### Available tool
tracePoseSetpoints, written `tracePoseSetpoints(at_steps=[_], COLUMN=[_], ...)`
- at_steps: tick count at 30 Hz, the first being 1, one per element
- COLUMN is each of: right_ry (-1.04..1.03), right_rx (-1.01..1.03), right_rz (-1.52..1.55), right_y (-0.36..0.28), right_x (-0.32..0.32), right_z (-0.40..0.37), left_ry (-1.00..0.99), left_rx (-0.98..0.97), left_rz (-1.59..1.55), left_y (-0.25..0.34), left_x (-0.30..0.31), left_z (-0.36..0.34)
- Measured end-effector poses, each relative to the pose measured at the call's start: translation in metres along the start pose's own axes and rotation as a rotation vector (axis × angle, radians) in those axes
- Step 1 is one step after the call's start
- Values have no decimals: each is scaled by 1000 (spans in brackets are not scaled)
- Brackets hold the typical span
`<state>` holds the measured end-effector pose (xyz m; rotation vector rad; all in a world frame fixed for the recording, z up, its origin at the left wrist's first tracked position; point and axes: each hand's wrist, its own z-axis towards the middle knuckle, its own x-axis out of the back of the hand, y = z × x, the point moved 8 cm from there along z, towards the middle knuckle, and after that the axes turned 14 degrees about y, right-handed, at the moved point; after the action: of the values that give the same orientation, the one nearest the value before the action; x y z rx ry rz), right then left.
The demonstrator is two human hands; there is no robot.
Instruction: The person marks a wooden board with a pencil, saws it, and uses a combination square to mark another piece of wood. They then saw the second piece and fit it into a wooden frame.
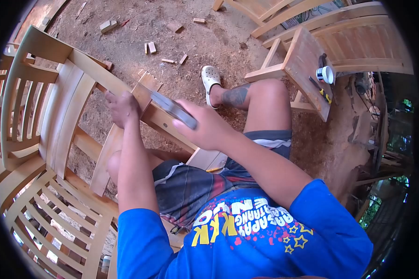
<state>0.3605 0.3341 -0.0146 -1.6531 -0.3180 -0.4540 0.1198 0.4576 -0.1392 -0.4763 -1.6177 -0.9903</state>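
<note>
My left hand [123, 109] is closed around a pale wooden rail [97, 74] of the slatted chair [28, 51] at the left. Just right of it, my right hand [205, 123] grips a grey, narrow, flat-sided tool [174, 109] whose exact kind I cannot make out. The tool's far end lies over the wooden frame between my legs. A flat board [104, 162] slants below my left hand, beside my knee.
At the right, a wooden stool [307, 69] carries a white cup [325, 74], a hammer [322, 60] and yellow-handled pliers [327, 96]. Wood offcuts [151, 47] and shavings litter the dirt floor. A slatted frame [56, 223] stands lower left; a wooden bench [358, 42] is upper right.
</note>
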Motion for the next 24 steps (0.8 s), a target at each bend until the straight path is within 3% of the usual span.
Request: tracePoseSetpoints(at_steps=[4, 6, 10, 12, 14, 17, 19, 22, 24], right_ry=[-64, -85, -98, -69, -16, -8, -4, -76, -60], right_rx=[-223, -182, -285, -80, -27, -23, -18, -248, -146], right_rz=[-55, -95, 16, -26, 43, 28, 23, -5, -31], right_y=[-13, -27, -13, 12, 23, 11, 13, -7, -21], right_x=[83, 117, 89, 36, -14, -14, 22, 83, 107], right_z=[-100, -135, -110, -52, 9, 13, -25, -100, -127], left_ry=[44, 57, 79, 95, 107, 124, 129, 133, 121], left_rx=[-38, -54, -50, -32, -41, -55, -58, -77, -71], left_rz=[-39, -35, -2, 13, 25, 26, 9, -2, -15], left_y=[-5, -3, -6, -6, -12, -6, -1, -3, -6], left_x=[-5, -5, -8, -9, -21, -9, -5, -5, -9], left_z=[3, 2, 0, 2, 6, 11, 6, 3, 4])
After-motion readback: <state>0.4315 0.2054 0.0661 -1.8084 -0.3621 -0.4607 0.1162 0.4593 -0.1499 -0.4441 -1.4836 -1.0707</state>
